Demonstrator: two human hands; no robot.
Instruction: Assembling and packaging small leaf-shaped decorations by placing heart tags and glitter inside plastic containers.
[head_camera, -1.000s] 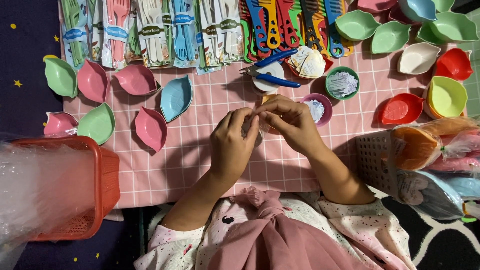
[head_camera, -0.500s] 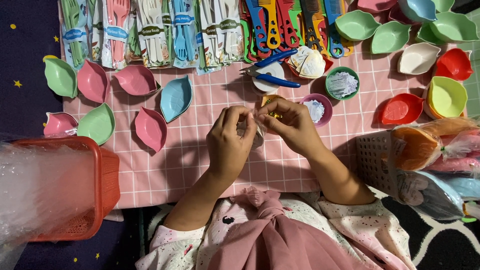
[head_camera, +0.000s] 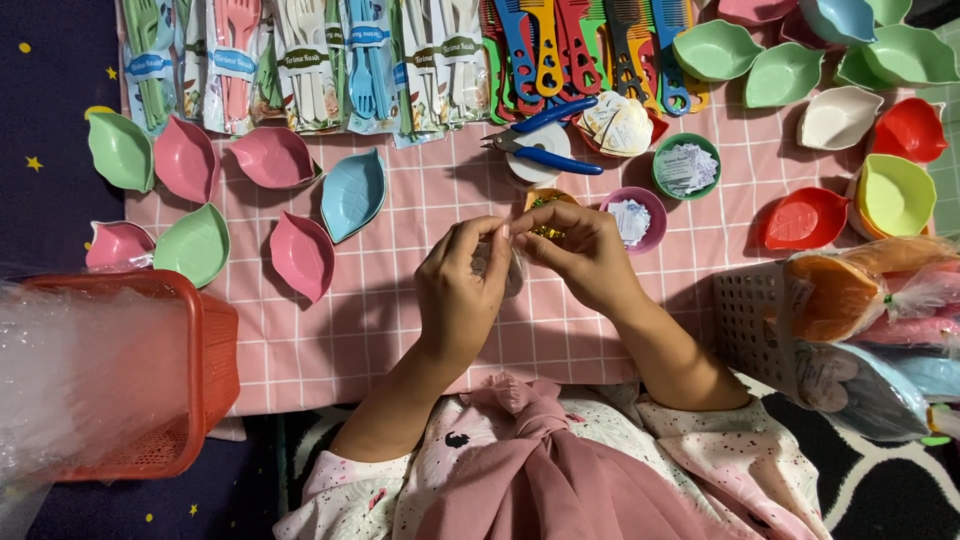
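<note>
My left hand (head_camera: 462, 290) and my right hand (head_camera: 572, 252) meet fingertip to fingertip above the pink checked cloth (head_camera: 400, 330). Between them they pinch a small clear plastic bag (head_camera: 508, 262), mostly hidden by the fingers. Just behind the fingertips stands a small orange bowl (head_camera: 545, 203) with gold bits in it. Blue-handled pliers (head_camera: 548, 150) lie across a white dish a little farther back.
Leaf-shaped dishes (head_camera: 300, 255) in pink, green and blue lie at the left. Packs of plastic cutlery (head_camera: 300, 60) and combs (head_camera: 560, 45) line the far edge. Small bowls of paper slips (head_camera: 686, 166) sit at centre right. A red basket (head_camera: 140, 370) stands at the left, a white basket (head_camera: 750, 320) of bagged dishes at the right.
Both hands have stayed in place over the cloth. The fingers have shifted slightly on the small bag.
</note>
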